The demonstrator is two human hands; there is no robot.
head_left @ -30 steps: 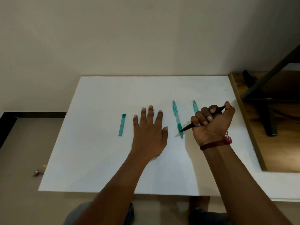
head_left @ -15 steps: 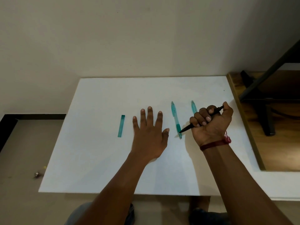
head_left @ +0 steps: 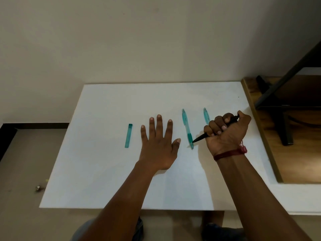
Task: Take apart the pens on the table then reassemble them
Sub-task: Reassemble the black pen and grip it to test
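Observation:
My right hand (head_left: 227, 134) is closed in a fist around a black pen (head_left: 200, 137), whose tip points down and left toward the table. A teal pen (head_left: 187, 127) lies lengthwise just left of that tip. A second teal pen (head_left: 206, 115) lies behind my right fingers, partly hidden by them. A short teal pen piece (head_left: 128, 138) rests further left. My left hand (head_left: 159, 146) lies flat, palm down, fingers spread, between the teal piece and the first teal pen, holding nothing.
The white table (head_left: 104, 180) stands against a plain wall. A wooden surface (head_left: 295, 145) with a dark metal stand (head_left: 284, 126) adjoins its right edge. The floor with small debris (head_left: 37, 188) lies to the left.
Both hands stay almost where they were; the view shifts very slightly. The black pen remains in my right fist.

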